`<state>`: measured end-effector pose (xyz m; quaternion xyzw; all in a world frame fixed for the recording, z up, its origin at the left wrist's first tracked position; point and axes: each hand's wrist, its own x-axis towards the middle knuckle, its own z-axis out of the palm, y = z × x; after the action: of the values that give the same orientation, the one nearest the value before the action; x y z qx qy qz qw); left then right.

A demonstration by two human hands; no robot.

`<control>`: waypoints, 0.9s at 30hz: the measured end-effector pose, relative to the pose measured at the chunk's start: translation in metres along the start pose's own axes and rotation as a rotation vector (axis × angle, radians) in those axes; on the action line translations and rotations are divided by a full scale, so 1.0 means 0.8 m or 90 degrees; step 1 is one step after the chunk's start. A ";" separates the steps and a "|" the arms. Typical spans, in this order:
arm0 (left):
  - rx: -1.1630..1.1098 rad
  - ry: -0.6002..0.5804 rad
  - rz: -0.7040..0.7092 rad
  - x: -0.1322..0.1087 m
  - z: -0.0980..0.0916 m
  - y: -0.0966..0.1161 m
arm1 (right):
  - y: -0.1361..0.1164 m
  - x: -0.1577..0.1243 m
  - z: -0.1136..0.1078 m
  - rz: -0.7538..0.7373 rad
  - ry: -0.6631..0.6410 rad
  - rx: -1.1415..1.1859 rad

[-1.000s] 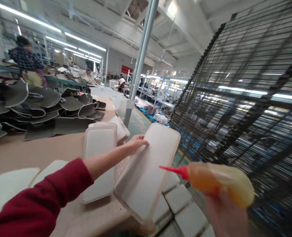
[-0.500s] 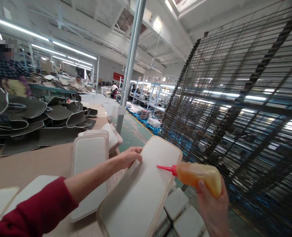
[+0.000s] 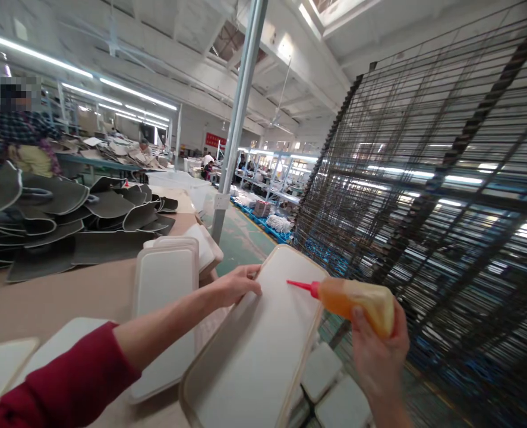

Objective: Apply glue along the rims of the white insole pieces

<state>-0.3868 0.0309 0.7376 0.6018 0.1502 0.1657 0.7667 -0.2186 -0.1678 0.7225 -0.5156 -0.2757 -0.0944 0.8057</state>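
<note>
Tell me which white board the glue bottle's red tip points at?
The tilted white board under the left hand; the other boards lie flat on the table.

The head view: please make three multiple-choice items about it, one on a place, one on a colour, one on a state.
1. Where does the left hand rest?
A. on the white panel's far left edge
B. on the wire rack
C. on the grey pile

2. What colour is the squeeze bottle's nozzle?
A. blue
B. red
C. green

3. How is the squeeze bottle held?
A. lying on the table
B. hanging from the rack
C. gripped in the right hand, nozzle over the panel

Answers: 1 A, its fingers lie on the white panel; 2 B, the tip is red; 3 C, the right hand's fingers wrap it.
</note>
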 end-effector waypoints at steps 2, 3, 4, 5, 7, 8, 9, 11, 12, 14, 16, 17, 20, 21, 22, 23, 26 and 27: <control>-0.009 0.004 0.002 0.002 -0.006 0.001 | 0.003 -0.029 0.001 0.019 -0.016 -0.006; -0.011 0.011 -0.001 0.003 -0.012 0.002 | 0.004 -0.054 -0.001 0.032 -0.029 -0.012; -0.010 0.021 -0.005 0.005 -0.018 0.003 | 0.003 -0.080 -0.003 0.048 -0.055 -0.022; -0.008 0.033 -0.005 0.005 -0.024 0.004 | 0.000 -0.105 -0.004 0.061 -0.114 -0.040; 0.001 0.051 0.005 0.005 -0.033 0.007 | -0.008 -0.133 -0.003 0.083 -0.184 -0.027; 0.006 0.049 0.011 0.004 -0.035 0.008 | -0.013 -0.132 0.000 0.090 -0.176 -0.016; 0.008 0.038 0.014 0.002 -0.036 0.009 | -0.017 -0.122 0.004 0.088 -0.138 -0.002; 0.006 0.005 0.007 0.000 -0.034 0.011 | -0.022 -0.082 0.015 0.072 -0.036 0.004; 0.002 -0.012 0.000 0.000 -0.033 0.012 | -0.022 -0.060 0.018 0.041 0.009 -0.005; -0.011 -0.029 -0.011 0.001 -0.033 0.012 | -0.017 -0.034 0.022 0.014 0.053 -0.028; -0.025 -0.029 -0.016 0.003 -0.039 0.012 | -0.010 -0.043 0.021 0.044 0.035 -0.028; -0.030 -0.028 -0.018 0.005 -0.043 0.012 | -0.007 -0.059 0.020 0.079 0.008 -0.018; -0.030 -0.028 -0.014 0.009 -0.058 0.012 | -0.005 -0.104 0.017 0.181 -0.077 0.020; -0.027 -0.032 -0.013 0.010 -0.062 0.013 | -0.007 -0.108 0.017 0.179 -0.070 0.023; -0.023 -0.040 -0.013 0.011 -0.063 0.013 | -0.008 -0.104 0.018 0.158 -0.036 0.025; -0.020 -0.052 -0.016 0.012 -0.064 0.013 | -0.010 -0.092 0.019 0.121 0.014 0.025; -0.024 -0.099 -0.024 0.019 -0.062 0.012 | -0.009 -0.050 0.017 0.029 0.121 0.030; -0.028 -0.111 -0.026 0.023 -0.061 0.010 | -0.007 -0.044 0.014 0.024 0.125 0.027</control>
<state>-0.3918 0.0836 0.7333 0.5935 0.0915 0.0999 0.7934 -0.2543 -0.1650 0.7112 -0.4920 -0.1874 -0.1237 0.8411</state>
